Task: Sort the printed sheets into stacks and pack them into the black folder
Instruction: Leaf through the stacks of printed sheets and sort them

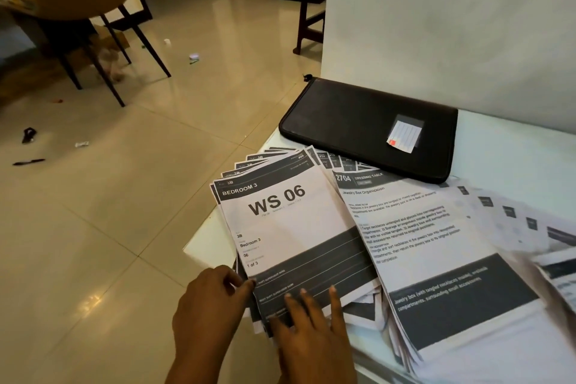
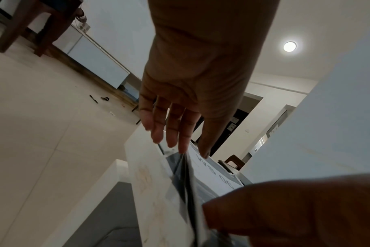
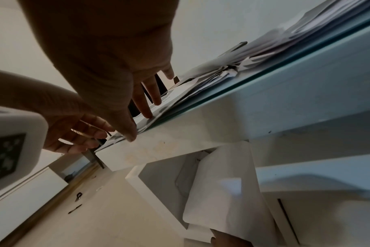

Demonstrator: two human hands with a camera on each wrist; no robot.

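Note:
A stack of printed sheets (image 1: 280, 221) topped by a "WS 06 / Bedroom 3" page lies fanned at the white table's (image 1: 511, 146) left corner. My left hand (image 1: 246, 282) pinches its near-left corner, thumb on top and fingers at the edge; the left wrist view shows that left hand (image 2: 192, 152) the same way. My right hand (image 1: 308, 293) presses straight fingers flat on the page's dark lower band, as the right hand (image 3: 150, 107) also does in its wrist view. More sheets (image 1: 436, 243), topped by a "2704 Dressing Table" page, spread to the right. The closed black folder (image 1: 367, 128) lies behind them.
A wall (image 1: 452, 25) rises right behind the table. The table's left edge drops to a tiled floor (image 1: 124, 196) with small litter. A chair (image 1: 78, 9) and a dark stool (image 1: 311, 3) stand farther off. A loose white sheet (image 3: 222, 192) sits on a shelf under the tabletop.

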